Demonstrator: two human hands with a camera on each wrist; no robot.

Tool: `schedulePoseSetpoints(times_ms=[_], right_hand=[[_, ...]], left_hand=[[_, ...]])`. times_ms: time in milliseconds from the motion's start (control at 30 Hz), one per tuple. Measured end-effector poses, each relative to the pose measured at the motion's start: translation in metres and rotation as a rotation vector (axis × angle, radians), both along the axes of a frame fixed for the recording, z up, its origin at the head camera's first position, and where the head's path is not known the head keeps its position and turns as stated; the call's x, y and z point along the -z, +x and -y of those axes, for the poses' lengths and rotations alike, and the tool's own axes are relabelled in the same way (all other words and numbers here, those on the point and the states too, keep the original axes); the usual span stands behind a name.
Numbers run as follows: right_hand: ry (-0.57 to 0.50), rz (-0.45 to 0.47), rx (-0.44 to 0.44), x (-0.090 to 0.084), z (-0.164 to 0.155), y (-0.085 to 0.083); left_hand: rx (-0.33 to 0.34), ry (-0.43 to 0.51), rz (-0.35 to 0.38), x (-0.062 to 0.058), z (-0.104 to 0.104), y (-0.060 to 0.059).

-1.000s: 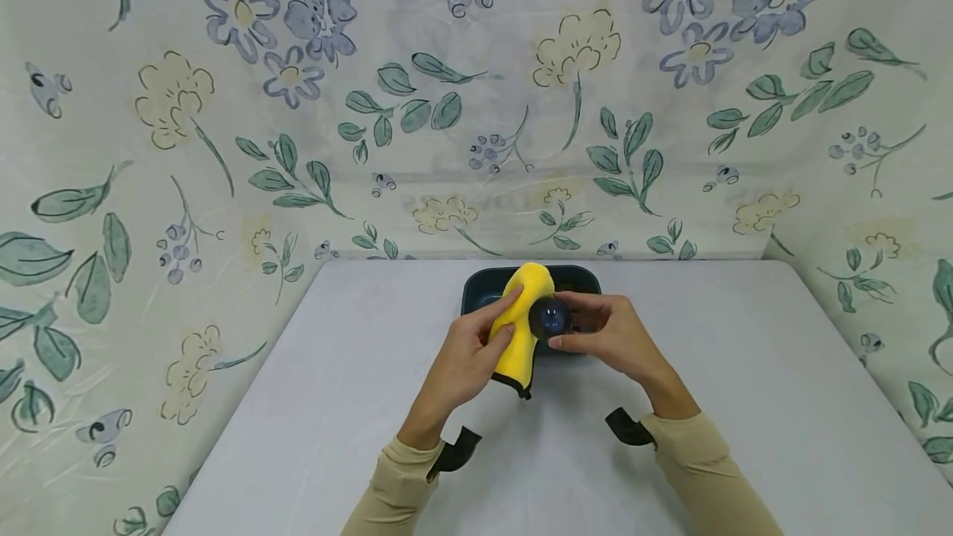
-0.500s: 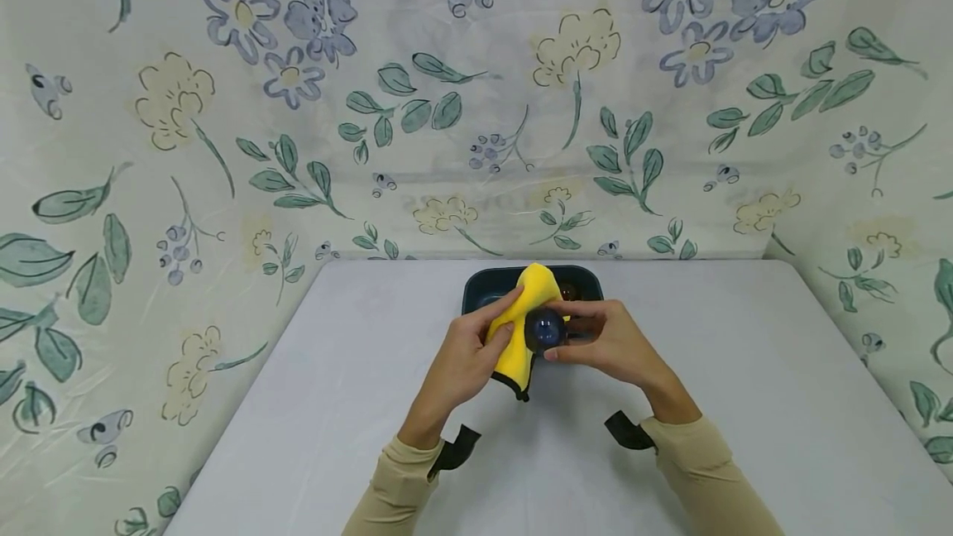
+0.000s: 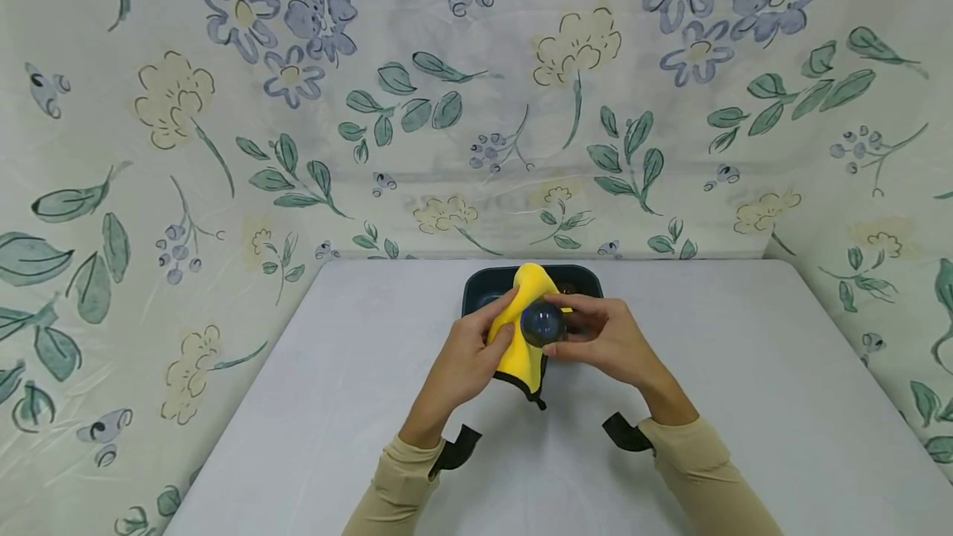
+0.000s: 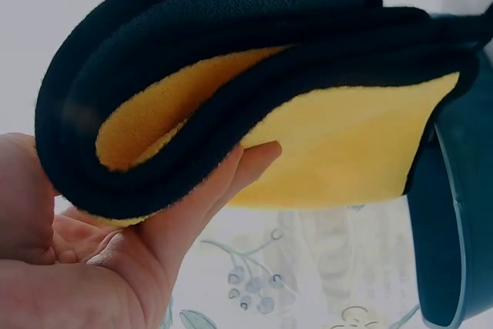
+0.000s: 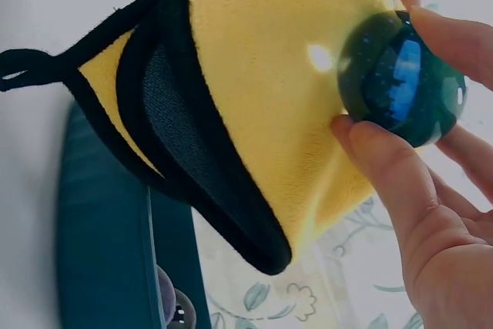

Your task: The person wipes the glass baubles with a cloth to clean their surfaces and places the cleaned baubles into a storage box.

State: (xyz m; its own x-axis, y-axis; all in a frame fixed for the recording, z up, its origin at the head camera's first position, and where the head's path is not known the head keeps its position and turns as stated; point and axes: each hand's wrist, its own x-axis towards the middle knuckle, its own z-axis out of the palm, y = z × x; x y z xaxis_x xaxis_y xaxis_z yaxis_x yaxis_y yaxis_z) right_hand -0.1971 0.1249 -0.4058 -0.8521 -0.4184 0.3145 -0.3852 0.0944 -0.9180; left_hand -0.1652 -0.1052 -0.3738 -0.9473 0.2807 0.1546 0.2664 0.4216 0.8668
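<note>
My left hand holds a folded yellow cloth with dark grey backing, black edging and a small loop. Thumb and fingers pinch it from the left, and its lower end hangs free. Between the thumb and fingers of my right hand is a dark blue, see-through glass ball. In the right wrist view the shiny ball lies right at the yellow side of the cloth; whether they touch, I cannot tell. The left wrist view shows the cloth's folded edge, the ball hidden behind it.
Behind both hands a dark teal box stands at the table's far edge. A purple round thing shows inside it, next to a greyish one. The white table meets a floral curtain at the back.
The ball has shifted slightly left across the cloth, dipping and then rising a little. The cloth's hanging lower corner has swung right. My left hand stays nearly still.
</note>
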Motion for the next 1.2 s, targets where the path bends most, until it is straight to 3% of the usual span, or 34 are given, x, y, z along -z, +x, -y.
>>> schedulePoseSetpoints(times_ms=[267, 600, 967, 1200], right_hand=[[-0.095, -0.028, 0.022, -0.001, 0.0, -0.003], [-0.132, 0.027, 0.04, -0.003, -0.003, -0.005], [0.011, 0.006, 0.11, 0.002, -0.006, -0.009], [0.087, -0.004, 0.103, 0.003, -0.006, -0.01]], left_hand=[[0.02, 0.017, 0.039, -0.003, 0.0, 0.005], [0.027, 0.022, 0.034, -0.008, 0.0, 0.011], [0.013, 0.045, -0.014, -0.012, -0.002, 0.016], [-0.008, 0.053, -0.027, -0.014, -0.004, 0.018]])
